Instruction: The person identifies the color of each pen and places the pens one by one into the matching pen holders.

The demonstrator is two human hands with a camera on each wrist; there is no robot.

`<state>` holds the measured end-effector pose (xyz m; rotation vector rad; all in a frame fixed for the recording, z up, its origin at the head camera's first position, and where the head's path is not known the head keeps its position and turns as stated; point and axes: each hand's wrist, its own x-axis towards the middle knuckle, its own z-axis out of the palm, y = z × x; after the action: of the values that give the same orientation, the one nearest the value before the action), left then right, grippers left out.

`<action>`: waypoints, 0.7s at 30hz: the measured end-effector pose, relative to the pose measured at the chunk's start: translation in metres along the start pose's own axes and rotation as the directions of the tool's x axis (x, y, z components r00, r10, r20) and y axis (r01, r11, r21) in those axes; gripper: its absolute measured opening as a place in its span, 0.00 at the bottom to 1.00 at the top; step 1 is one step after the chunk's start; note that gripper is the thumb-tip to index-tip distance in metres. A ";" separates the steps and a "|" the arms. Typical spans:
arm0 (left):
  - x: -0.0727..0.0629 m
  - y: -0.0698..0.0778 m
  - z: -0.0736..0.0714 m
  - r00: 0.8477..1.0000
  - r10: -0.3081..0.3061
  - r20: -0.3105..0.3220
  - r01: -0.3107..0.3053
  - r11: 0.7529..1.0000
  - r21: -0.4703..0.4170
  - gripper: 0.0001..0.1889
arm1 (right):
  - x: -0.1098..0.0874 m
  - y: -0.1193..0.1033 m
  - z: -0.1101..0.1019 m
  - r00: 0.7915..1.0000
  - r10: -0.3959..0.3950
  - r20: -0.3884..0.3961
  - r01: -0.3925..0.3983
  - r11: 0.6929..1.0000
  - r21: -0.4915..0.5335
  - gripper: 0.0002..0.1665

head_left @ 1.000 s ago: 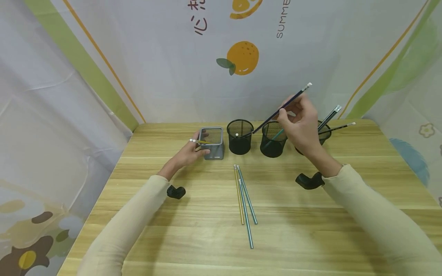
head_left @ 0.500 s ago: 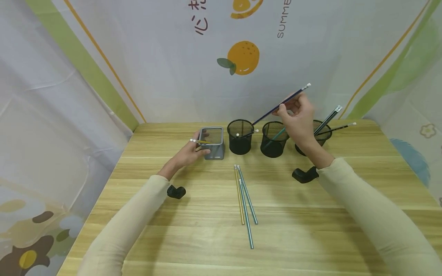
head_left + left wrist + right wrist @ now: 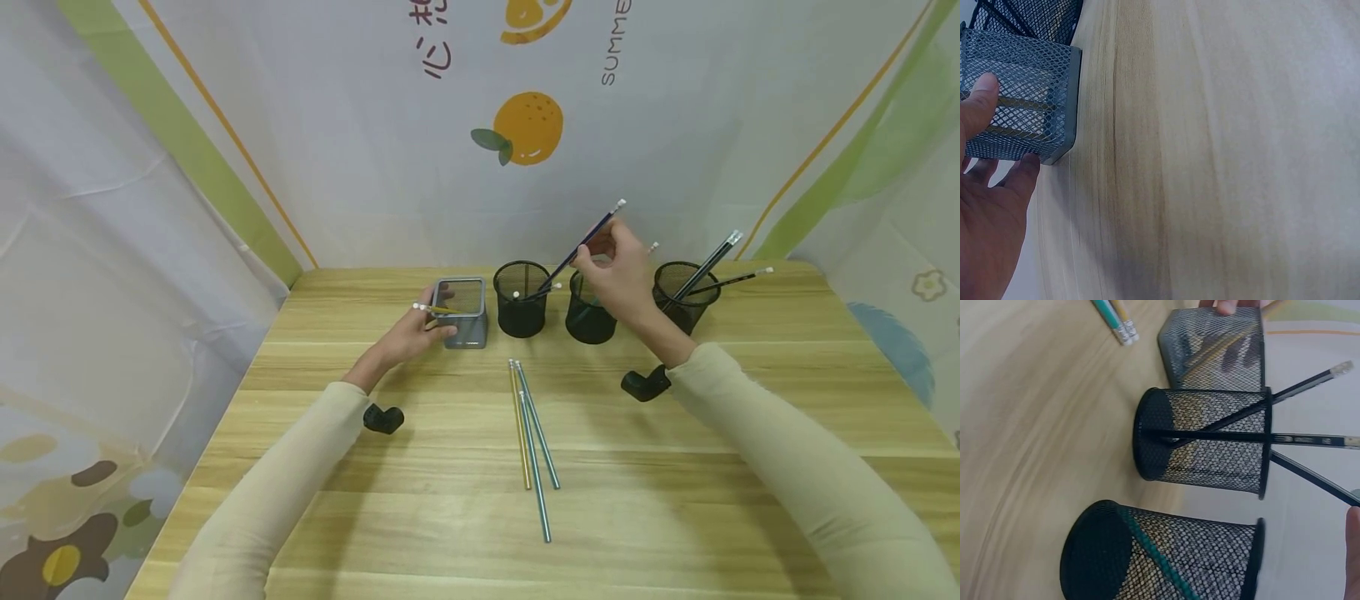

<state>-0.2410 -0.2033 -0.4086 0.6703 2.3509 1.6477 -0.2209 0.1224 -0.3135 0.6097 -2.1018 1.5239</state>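
My left hand (image 3: pixel 403 337) grips the grey square mesh pen holder (image 3: pixel 469 332), thumb on the near side and fingers behind it. Yellow pencils (image 3: pixel 444 311) lean inside, their white erasers over the left rim. My right hand (image 3: pixel 626 273) pinches a dark pencil (image 3: pixel 597 228), eraser end up, slanting down to the left. Its lower end is at the mouth of a round black mesh cup (image 3: pixel 521 321), and in the right wrist view the held pencil (image 3: pixel 1313 475) meets that cup's rim. Two black pencils (image 3: pixel 1310 439) lean in this cup.
A second black cup (image 3: pixel 588 327) holds a teal pencil (image 3: pixel 1154 553), partly behind my right hand. Further right, a third black cup (image 3: pixel 678 315) holds several dark pencils (image 3: pixel 705 268). Two teal pencils (image 3: pixel 538 475) and a yellow pencil (image 3: pixel 521 433) lie on the wooden table (image 3: pixel 420 517).
My right hand has moved left and slightly down with the dark pencil, bringing its lower end to the first black cup's mouth. The left hand stays on the grey holder.
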 end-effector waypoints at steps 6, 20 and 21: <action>-0.001 0.000 0.000 1.000 -0.004 0.000 0.004 1.000 0.009 0.37 | 0.000 0.026 0.006 0.998 0.029 0.055 -0.026 0.998 -0.055 0.07; -0.002 0.001 0.000 1.000 -0.006 0.002 0.006 1.000 0.017 0.36 | -0.008 0.047 0.021 0.953 0.179 0.244 -0.131 0.971 -0.199 0.06; -0.001 0.001 0.000 1.000 -0.007 0.003 0.006 1.000 0.018 0.36 | -0.008 0.046 0.021 0.946 0.200 0.257 -0.148 0.967 -0.208 0.06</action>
<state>-0.2398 -0.2040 -0.4082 0.6675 2.3660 1.6234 -0.2446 0.1160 -0.3589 0.6092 -2.5377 1.3744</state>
